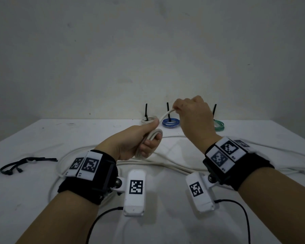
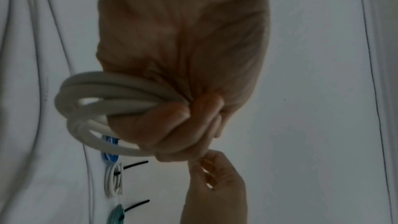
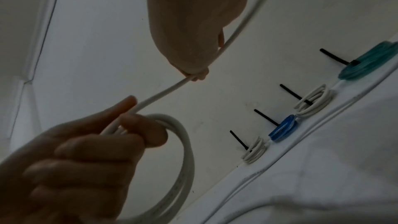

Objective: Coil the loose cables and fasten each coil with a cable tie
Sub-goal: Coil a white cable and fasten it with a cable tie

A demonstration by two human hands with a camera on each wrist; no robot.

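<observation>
My left hand (image 1: 151, 134) grips a small coil of white cable (image 1: 154, 133) above the middle of the table, thumb on top and fingers curled under it. In the left wrist view the coil (image 2: 90, 91) sticks out of the fist (image 2: 183, 117) as several loops. A single strand (image 3: 163, 94) runs up from the coil to my right hand (image 1: 177, 107), which pinches it between fingertips (image 3: 196, 72). The rest of this white cable (image 1: 165, 163) lies in loose loops on the table under both wrists.
Tied coils stand along the back edge by the wall: white (image 1: 148, 119), blue (image 1: 171, 123), green (image 1: 218, 125), each with a black tie tail upright. A bunch of black cable ties (image 1: 25, 163) lies front left on the white cloth-covered table (image 1: 42, 138).
</observation>
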